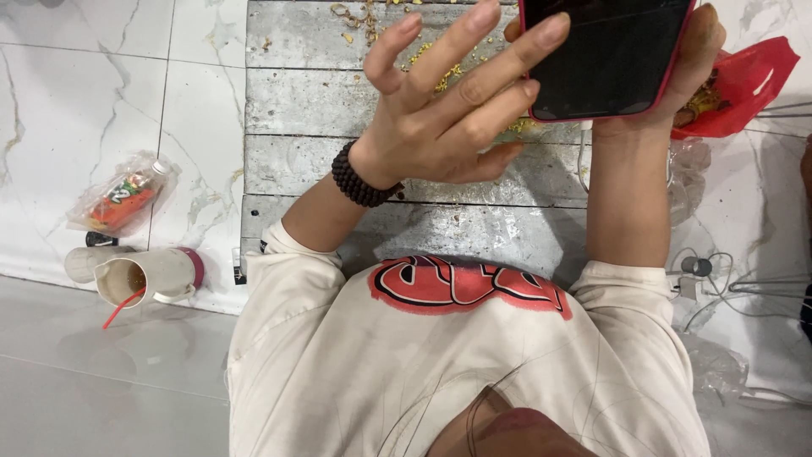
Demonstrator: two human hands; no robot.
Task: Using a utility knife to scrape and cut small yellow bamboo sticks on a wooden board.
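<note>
My right hand holds a dark-screened phone in a red case up at the top right, gripping it from behind. My left hand, with a dark bead bracelet on the wrist, is raised just left of the phone. Its fingers are spread, and the fingertips reach the phone's left edge. Both hands hover over a grey wooden plank surface. My cream shirt with a red print fills the lower middle.
Yellow crumbs and shell bits lie scattered on the planks. A red plastic bag sits behind the right hand. On the marble floor at left are a bagged drink bottle and a cup with a red straw. Cables and a plug lie at right.
</note>
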